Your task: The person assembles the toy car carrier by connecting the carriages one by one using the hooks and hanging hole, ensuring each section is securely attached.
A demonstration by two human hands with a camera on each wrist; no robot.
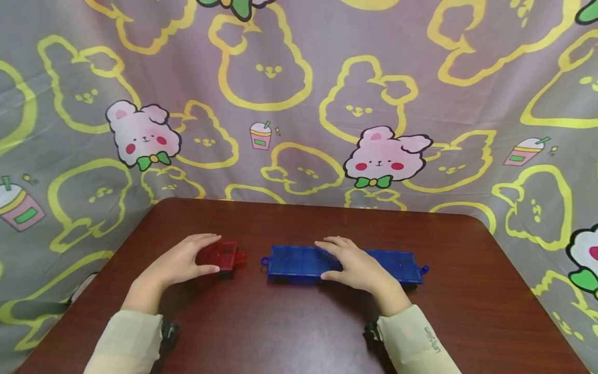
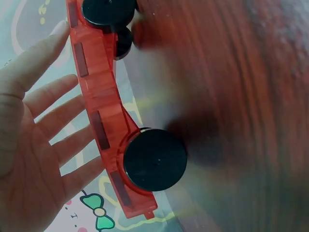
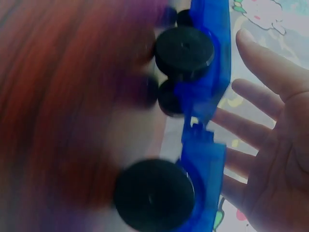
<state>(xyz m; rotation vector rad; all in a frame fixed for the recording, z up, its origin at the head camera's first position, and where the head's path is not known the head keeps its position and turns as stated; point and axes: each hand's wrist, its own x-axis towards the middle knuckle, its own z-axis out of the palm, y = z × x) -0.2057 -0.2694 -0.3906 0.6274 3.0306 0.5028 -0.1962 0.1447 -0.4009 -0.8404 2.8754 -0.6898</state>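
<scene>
A red toy train car (image 1: 227, 254) with black wheels (image 2: 155, 159) and a red hook at its right end stands on the left of the table. My left hand (image 1: 179, 259) arches over its left part, thumb on the near side and spread fingers on the far side. To the right are blue toy train cars (image 1: 295, 264), coupled end to end in the right wrist view, with a loop at the left end. My right hand (image 1: 357, 267) spans their middle and hides the joint in the head view. Its fingers are spread, and its thumb is apart from the blue side.
The brown wooden table (image 1: 289, 332) has rounded far corners. A grey curtain (image 1: 299, 119) printed with rabbits and cups hangs behind it and along its sides. Between the red hook and the blue loop lies a short gap of tabletop.
</scene>
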